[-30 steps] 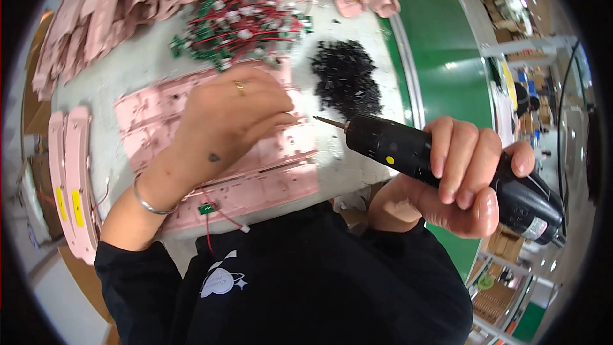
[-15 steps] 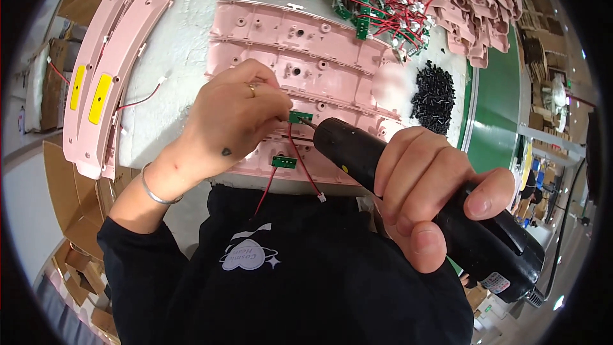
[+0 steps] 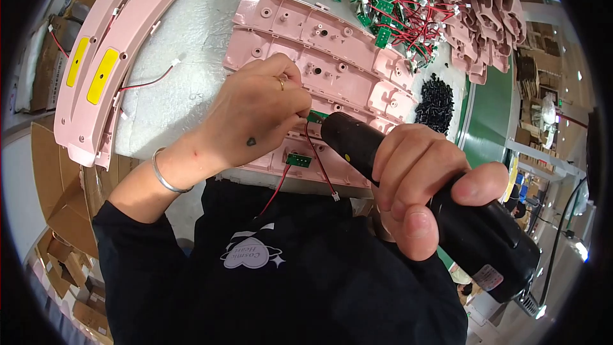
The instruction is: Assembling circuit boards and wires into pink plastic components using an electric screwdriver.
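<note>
My right hand [image 3: 424, 182] is wrapped round a black electric screwdriver [image 3: 488, 236], whose nose points left at a small green circuit board [image 3: 317, 116]. That board lies in one of several pink curved plastic shells [image 3: 287, 22] and has a red and black wire. At the board's left edge, the fingers of my left hand [image 3: 262, 112] are pinched together; what they hold, if anything, is hidden. The bit's tip is hard to make out. Nearer to me, a second green circuit board [image 3: 298, 160] sits in the nearest shell, its wire running toward my shirt.
A heap of black screws [image 3: 435, 105] lies right of the shells. Behind are a tangle of wired green boards [image 3: 383, 6] and stacked pink shells [image 3: 476, 19]. Two pink pieces with yellow labels [image 3: 102, 76] lie at left. Cardboard boxes [image 3: 57, 179] stand beside the bench.
The view has shifted and turned slightly, so the shells appear farther right. The screwdriver's nose looks a little closer to the board. My left fingers stay pinched at the board's edge.
</note>
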Demonstrator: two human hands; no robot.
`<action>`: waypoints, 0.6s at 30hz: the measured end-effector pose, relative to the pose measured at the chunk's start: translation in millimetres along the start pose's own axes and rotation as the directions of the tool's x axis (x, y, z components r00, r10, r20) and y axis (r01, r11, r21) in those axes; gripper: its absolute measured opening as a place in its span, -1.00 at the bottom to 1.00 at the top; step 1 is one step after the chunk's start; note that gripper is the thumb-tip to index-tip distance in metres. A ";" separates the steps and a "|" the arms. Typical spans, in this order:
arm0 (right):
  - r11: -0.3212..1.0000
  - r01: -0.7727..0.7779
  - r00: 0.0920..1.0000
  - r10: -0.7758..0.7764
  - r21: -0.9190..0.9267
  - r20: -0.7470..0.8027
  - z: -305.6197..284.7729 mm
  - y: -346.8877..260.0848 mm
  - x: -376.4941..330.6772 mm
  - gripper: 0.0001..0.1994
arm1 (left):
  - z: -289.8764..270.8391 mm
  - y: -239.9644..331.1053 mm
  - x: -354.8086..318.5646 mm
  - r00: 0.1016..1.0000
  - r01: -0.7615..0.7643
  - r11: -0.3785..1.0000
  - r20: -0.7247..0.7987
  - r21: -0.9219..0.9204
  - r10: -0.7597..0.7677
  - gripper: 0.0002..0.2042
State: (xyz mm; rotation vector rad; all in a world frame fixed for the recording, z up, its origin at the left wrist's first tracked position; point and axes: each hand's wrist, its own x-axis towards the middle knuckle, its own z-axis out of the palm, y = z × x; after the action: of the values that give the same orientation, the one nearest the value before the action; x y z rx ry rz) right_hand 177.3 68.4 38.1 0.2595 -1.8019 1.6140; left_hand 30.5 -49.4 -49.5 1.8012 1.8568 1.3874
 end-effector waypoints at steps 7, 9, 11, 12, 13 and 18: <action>0.998 -0.015 0.975 0.028 -0.060 0.220 1.8 -1.3 17.5 -0.65 | -0.6 4.9 4.4 1.000 0.021 0.999 -0.023 0.037 -0.021 -0.87; 0.999 -0.002 0.984 0.009 -0.043 0.175 2.7 3.2 14.5 -0.66 | 1.4 3.4 2.9 0.999 0.034 0.999 -0.029 0.027 -0.033 -0.87; 0.999 -0.013 0.985 0.018 -0.030 0.171 2.6 4.8 13.1 -0.66 | 2.1 2.6 2.2 0.998 0.044 0.999 -0.034 0.017 -0.044 -0.86; 1.000 -0.022 0.986 0.025 -0.019 0.164 2.5 5.0 13.0 -0.67 | 1.9 2.6 2.0 0.998 0.055 0.998 -0.030 0.008 -0.055 -0.87; 1.000 -0.022 0.986 0.025 -0.017 0.165 1.8 4.8 14.8 -0.67 | 1.6 2.6 1.9 0.998 0.066 0.998 -0.025 0.001 -0.066 -0.87; 0.999 -0.041 0.986 0.044 -0.022 0.162 1.7 4.5 14.9 -0.67 | -0.1 1.1 1.8 0.996 0.082 0.995 -0.021 -0.050 -0.084 -0.85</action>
State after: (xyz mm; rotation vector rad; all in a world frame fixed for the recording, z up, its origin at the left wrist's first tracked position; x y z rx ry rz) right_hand 163.1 72.2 43.6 0.3556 -1.9562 1.6454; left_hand 30.8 -48.1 -47.8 1.6720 1.8695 1.4174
